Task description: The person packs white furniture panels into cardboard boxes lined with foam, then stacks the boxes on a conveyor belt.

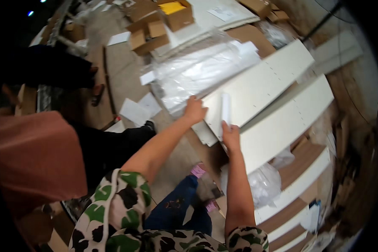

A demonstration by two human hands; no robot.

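Observation:
My right hand [231, 136] is closed round the lower end of a slim white roll [225, 107], perhaps paper or film. The roll lies over the near end of a long white panel [264, 80] with rows of small dark holes. At that panel's left corner is my left hand [195, 110], its fingers curled; whatever they may hold is hidden. Just beyond the left hand lies a pack wrapped in clear plastic [197, 71]. A second white panel [285, 122] sits to the right of the first, with a dark gap between them.
Open cardboard boxes [149, 35] stand at the far side, one with yellow contents. White sheets [136, 111] lie on the floor. Someone in a reddish-brown top [38, 155] is close on my left. Crumpled plastic [264, 182] and brown-and-white boards [300, 168] lie at the right.

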